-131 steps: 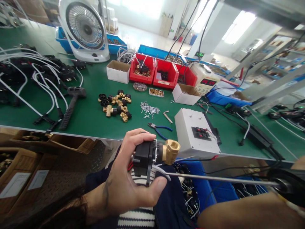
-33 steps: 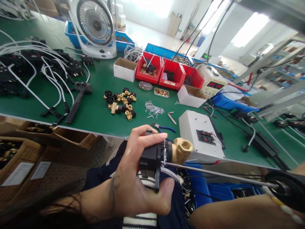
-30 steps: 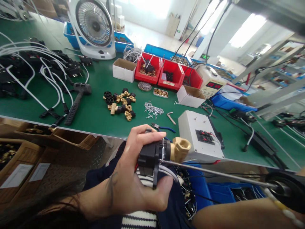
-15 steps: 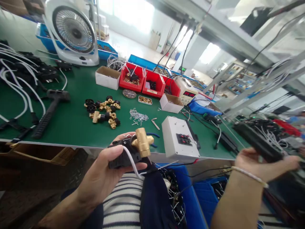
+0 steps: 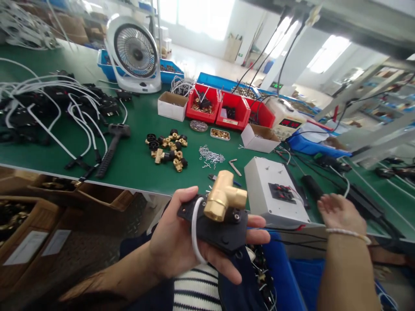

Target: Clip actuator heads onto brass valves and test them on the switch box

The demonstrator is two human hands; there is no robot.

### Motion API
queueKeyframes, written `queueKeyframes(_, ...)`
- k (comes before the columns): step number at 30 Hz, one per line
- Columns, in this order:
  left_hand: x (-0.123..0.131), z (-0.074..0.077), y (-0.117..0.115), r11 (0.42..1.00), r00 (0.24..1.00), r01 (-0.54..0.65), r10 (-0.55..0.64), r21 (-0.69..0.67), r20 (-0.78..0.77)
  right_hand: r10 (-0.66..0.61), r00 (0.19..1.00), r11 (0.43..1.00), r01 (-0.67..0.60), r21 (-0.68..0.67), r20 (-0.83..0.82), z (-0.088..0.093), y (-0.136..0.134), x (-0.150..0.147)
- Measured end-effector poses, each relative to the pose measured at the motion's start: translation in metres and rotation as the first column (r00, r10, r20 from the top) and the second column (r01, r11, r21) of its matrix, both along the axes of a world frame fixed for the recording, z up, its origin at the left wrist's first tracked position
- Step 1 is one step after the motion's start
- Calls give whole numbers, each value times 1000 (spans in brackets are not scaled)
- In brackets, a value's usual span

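Note:
My left hand (image 5: pixel 181 233) holds a black flat-bodied device (image 5: pixel 223 233) from below, thumb on its near end and fingers spread underneath. A brass T-shaped valve body (image 5: pixel 223 196) sits on top of the device, and a white cable (image 5: pixel 195 229) loops down its side. At the right edge of the bench, my right hand (image 5: pixel 342 214) is blurred, its fingers curled around the near end of a black cylindrical tool (image 5: pixel 313 188). Part of that tool is hidden by the hand. A grey-white box with black terminals (image 5: pixel 275 190) stands between the hands.
On the green bench (image 5: pixel 142 168) lie a hammer (image 5: pixel 112 149), brass fittings (image 5: pixel 168 149), metal clips (image 5: pixel 212 156) and white-cabled black parts (image 5: pixel 87 101). Red bins (image 5: pixel 231 112), a fan (image 5: pixel 138 52) and a power supply (image 5: pixel 285 121) stand behind. A blue crate (image 5: pixel 285 268) is below.
My view has swung left. The left hand has turned the device, so the brass valve body points differently. The right hand has brought the black tool inward, towards the grey-white box.

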State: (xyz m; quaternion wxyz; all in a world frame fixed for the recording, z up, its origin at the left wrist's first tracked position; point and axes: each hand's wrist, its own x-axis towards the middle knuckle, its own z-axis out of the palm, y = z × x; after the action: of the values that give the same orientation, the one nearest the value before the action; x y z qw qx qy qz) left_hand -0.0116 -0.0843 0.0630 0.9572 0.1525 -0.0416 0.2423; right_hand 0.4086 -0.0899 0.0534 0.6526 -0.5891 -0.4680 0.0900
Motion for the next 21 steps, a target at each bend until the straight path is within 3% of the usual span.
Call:
queueKeyframes(1, -1, 0, -1, 1000, 1000, -18, 18, 11, -20, 2, 999, 1000, -2, -4, -34, 6, -1, -12)
queueKeyframes(3, -2, -1, -3, 984, 980, -155, 165, 90, -113, 41, 994, 999, -44, -27, -104, 19, -10, -49)
queueKeyframes(4, -3, -2, -5, 946, 939, -262, 296, 192, -177, 68, 991, 997, -72, -33, -118, 25, -17, -72)
queueKeyframes(5, -5, -3, -8, 867, 863, -362, 450, 342, -230, 123, 984, 990, -130, -49, -126, 30, -25, -98)
queueKeyframes(6, -6, -5, -10, 745, 759, -420, 602, 518, -250, 272, 956, 955, -282, -89, -114, 35, -34, -125)
queueKeyframes(7, -7, -6, -11, 590, 650, -420, 725, 689, -225, 457, 884, 869, -467, -164, -94, 38, -43, -151)
queueKeyframes(8, -8, -7, -13, 425, 567, -368, 808, 827, -163, 609, 790, 763, -609, -215, -77, 40, -50, -174)
queueKeyframes(9, -9, -8, -13, 269, 516, -301, 853, 915, -80, 675, 734, 703, -671, -236, -76, 41, -56, -193)
queueKeyframes(11, -11, -9, -11, 15, 487, -211, 868, 977, 91, 725, 688, 670, -696, -256, 27, 40, -62, -219)
queueKeyframes(13, -12, -10, -8, -138, 473, -181, 856, 974, 209, 691, 708, 720, -659, -219, 142, 36, -63, -231)
queueKeyframes(15, -13, -10, -4, -198, 434, -170, 864, 965, 253, 648, 737, 761, -630, -152, 190, 32, -61, -236)
queueKeyframes(18, -16, -9, -1, -230, 387, -159, 880, 960, 275, 607, 774, 794, -601, -93, 182, 26, -61, -242)
queueKeyframes(21, -16, -10, -3, -182, 377, -213, 891, 960, 252, 537, 812, 839, -542, -45, 229, 23, -66, -250)
